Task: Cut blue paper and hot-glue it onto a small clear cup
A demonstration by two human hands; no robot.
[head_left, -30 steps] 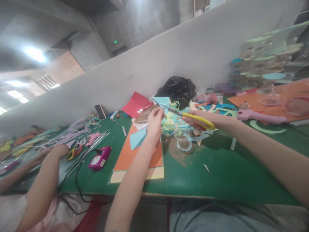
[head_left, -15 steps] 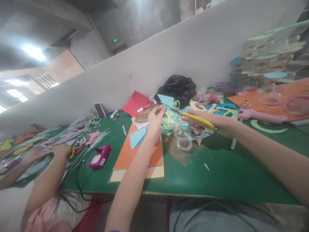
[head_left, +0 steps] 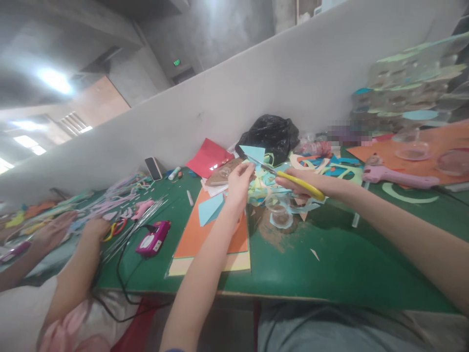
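Fingers (head_left: 245, 171) pinch light-blue paper (head_left: 253, 152); right hand (head_left: 293, 182) grips yellow-handled scissors (head_left: 289, 178).

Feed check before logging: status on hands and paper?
Right hand gripping yellow scissors, blades at light-blue paper. Left hand pinching that paper. Paper scraps underneath.

A green table (head_left: 330, 274) runs along a pale partition wall (head_left: 256, 93). Far against the wall sits a crumpled black bag (head_left: 269, 134), with a red sheet (head_left: 208, 157) and a phone (head_left: 153, 168) to its left. Nearer lies an orange sheet (head_left: 190, 237) over a cream one, a magenta glue gun (head_left: 152, 239) beside it on the left. On the right rests a pink glue gun (head_left: 395, 177). At far left a co-worker's hand (head_left: 95, 228) lies among pastel scraps.
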